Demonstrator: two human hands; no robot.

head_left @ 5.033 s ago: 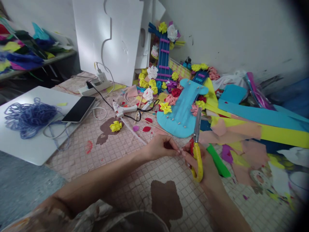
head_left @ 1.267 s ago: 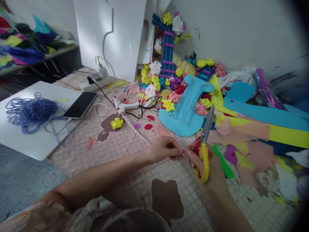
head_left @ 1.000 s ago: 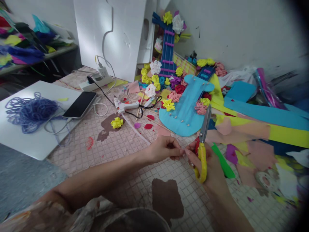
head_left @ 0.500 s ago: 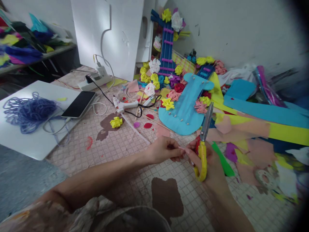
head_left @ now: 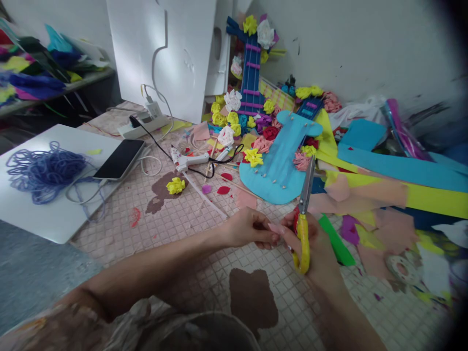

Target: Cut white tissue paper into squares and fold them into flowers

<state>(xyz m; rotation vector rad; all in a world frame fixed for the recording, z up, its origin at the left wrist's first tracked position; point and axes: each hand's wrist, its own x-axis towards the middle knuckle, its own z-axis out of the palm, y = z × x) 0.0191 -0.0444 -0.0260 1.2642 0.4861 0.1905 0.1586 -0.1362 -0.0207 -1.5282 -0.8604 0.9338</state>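
Between the fingertips of both hands is a small piece of pale pink paper (head_left: 277,228). My left hand (head_left: 249,228) pinches it from the left, fingers curled. From the right, the thumb and fingers of my right hand (head_left: 312,239) meet at the same piece. A pair of scissors (head_left: 304,214) with yellow and red handles hangs in my right hand, blades pointing up and away. Beyond the hands lies a light blue guitar-shaped cutout (head_left: 278,165) with small pegs in rows. Left of it rests a white hot glue gun (head_left: 188,160) with a glue stick trailing toward my left hand.
Paper scraps (head_left: 395,239) and a tape roll (head_left: 402,268) lie to the right. Crepe flowers (head_left: 234,117) crowd the back by a dark blue guitar neck (head_left: 252,73). A phone (head_left: 119,160), purple yarn (head_left: 47,168) and a power strip (head_left: 144,124) sit at left.
The pink paper shows more between the fingertips now. My right hand and the scissors have shifted slightly left, with the blades a little lower. My left hand has hardly moved.
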